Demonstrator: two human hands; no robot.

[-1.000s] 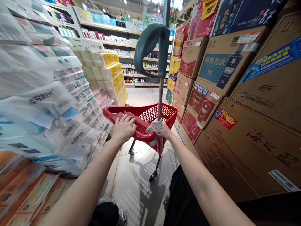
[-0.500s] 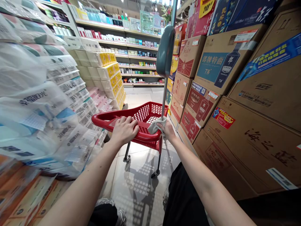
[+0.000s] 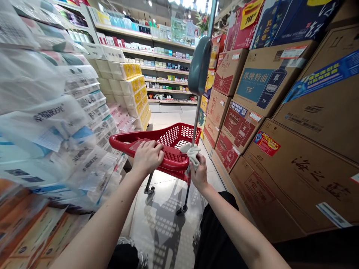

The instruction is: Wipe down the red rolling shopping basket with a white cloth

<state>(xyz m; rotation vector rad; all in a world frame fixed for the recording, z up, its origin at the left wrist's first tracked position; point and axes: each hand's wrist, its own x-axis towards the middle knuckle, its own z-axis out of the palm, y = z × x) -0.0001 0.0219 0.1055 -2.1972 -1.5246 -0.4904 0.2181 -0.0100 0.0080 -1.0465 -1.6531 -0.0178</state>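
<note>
A red plastic shopping basket on wheels stands on the tiled aisle floor in front of me. My left hand is closed over its near rim. My right hand grips a pale grey cloth pressed against the base of the basket's metal pole, at the near right corner. The pole rises to a grey-green loop handle well above the hands.
Plastic-wrapped tissue packs are stacked close on the left. Large cardboard cartons are piled on the right. Stocked shelves cross the far end of the aisle. My dark trousers and shoes show at the bottom.
My right hand with the cloth has slid down from the rim beside the pole to the basket's near right corner. The basket has turned a little. My left hand kept its hold.
</note>
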